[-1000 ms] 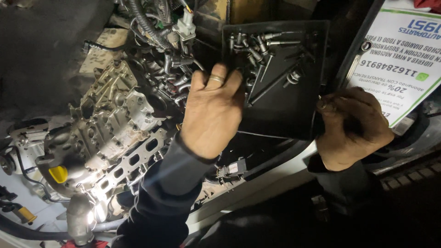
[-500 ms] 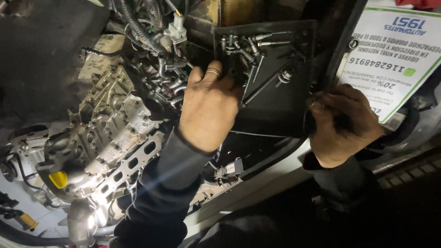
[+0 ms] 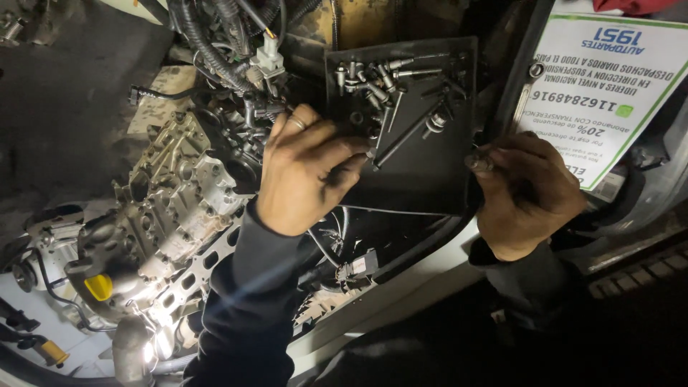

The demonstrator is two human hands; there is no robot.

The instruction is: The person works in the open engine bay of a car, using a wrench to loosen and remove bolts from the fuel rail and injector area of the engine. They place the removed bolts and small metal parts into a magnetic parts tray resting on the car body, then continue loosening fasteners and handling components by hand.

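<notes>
A flat black tray (image 3: 423,179) rests at the edge of an open engine bay and carries several loose bolts (image 3: 373,79) plus a long thin bolt (image 3: 408,132). My left hand (image 3: 304,172), a ring on one finger, reaches onto the tray's left side, its fingertips pinched at the near end of the long bolts. My right hand (image 3: 527,193) is closed at the tray's right edge, with a small metal bolt head (image 3: 479,163) showing at its thumb. Both sleeves are dark.
A bare aluminium cylinder head (image 3: 172,208) lies to the left, lit by a lamp (image 3: 147,351) low down. Black hoses and a white connector (image 3: 269,54) hang above it. A yellow cap (image 3: 99,287) sits low left. A white printed sheet (image 3: 609,86) lies at the right.
My left hand has slid from the tray's left edge onto the tray and pinched at the bolts. The right hand stays closed by the tray's right edge.
</notes>
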